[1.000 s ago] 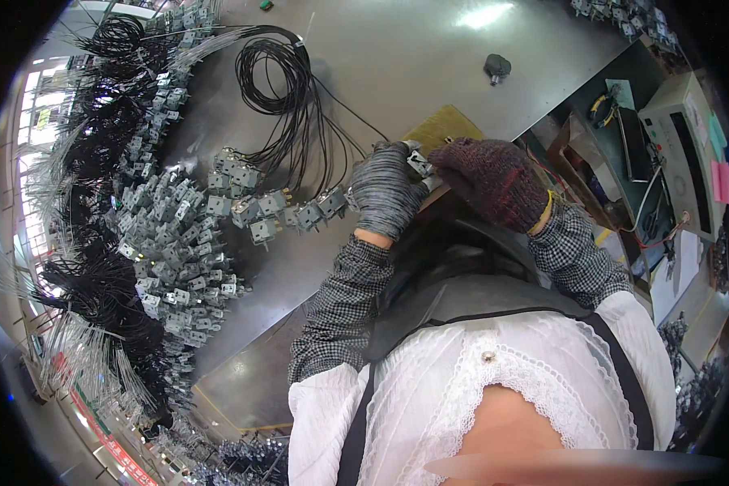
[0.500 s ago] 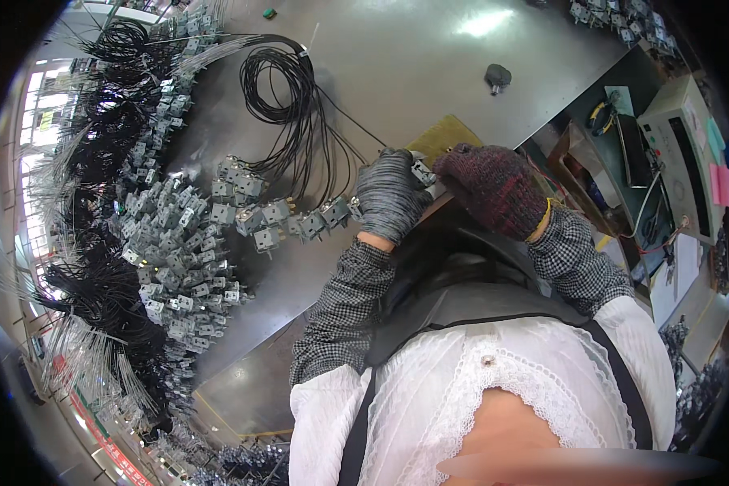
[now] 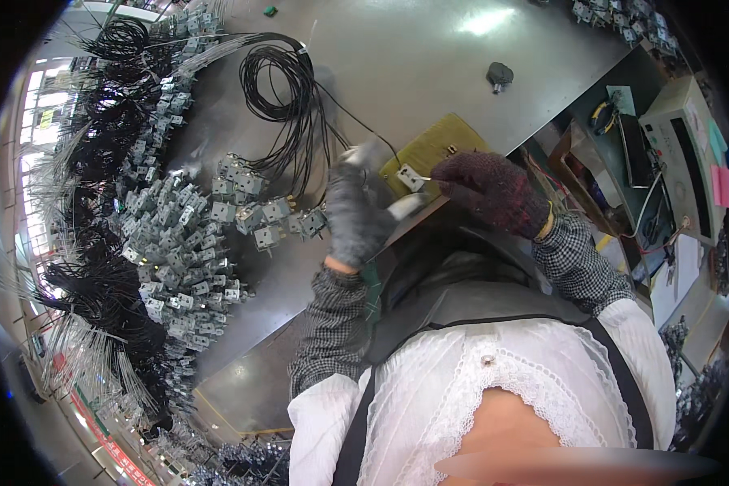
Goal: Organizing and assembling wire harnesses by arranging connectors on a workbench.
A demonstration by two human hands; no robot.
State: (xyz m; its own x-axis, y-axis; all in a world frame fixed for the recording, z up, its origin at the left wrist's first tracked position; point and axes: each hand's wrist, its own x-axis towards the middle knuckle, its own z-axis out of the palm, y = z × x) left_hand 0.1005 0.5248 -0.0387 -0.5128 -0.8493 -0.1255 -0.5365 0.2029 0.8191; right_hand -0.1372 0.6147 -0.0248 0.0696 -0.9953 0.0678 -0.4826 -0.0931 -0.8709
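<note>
A small silvery metal box [image 3: 411, 176] with a black cable is at the front part of a yellow pad [image 3: 449, 138]. My right hand [image 3: 494, 193], in a dark red knitted glove, is closed just right of it. A thin pale rod runs between its fingertips and the box; whether it is a tool or part of the box, I cannot tell. My left hand [image 3: 356, 209], in a grey glove with white fingertips, is smeared by motion to the left of the pad. Its thumb stands apart from the fingers, and nothing shows in it.
Coiled black cables [image 3: 277, 85] lie on the metal table, ending in a row of similar boxes [image 3: 255, 212]. A large heap of boxes [image 3: 178, 243] stands at left. A dark knob-like part [image 3: 499, 76] lies far right, and a beige instrument [image 3: 680, 154] stands beyond the table edge.
My left hand has let go of the metal box and moved left, uncovering the box and more of the yellow pad. The right hand has hardly moved.
</note>
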